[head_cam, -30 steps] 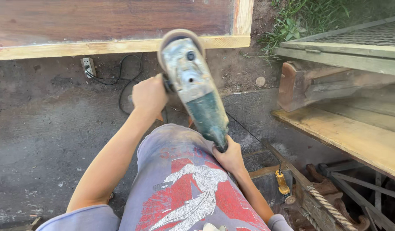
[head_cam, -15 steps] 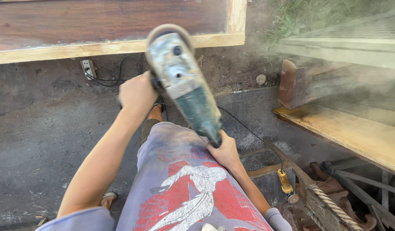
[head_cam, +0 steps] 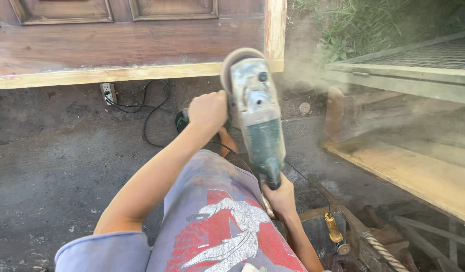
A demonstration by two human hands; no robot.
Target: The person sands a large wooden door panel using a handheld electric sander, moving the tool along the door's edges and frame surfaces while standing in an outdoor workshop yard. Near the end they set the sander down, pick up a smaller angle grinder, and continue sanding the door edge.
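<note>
Across the top of the frame I see a dark brown panelled wooden door [head_cam: 126, 40] with a pale lower edge. Below it lies rough dark ground [head_cam: 56, 166] in daylight. Grass [head_cam: 363, 25] fills the upper right, above a metal mesh frame [head_cam: 419, 60] and pale planks [head_cam: 409, 171], with dust drifting there.
</note>
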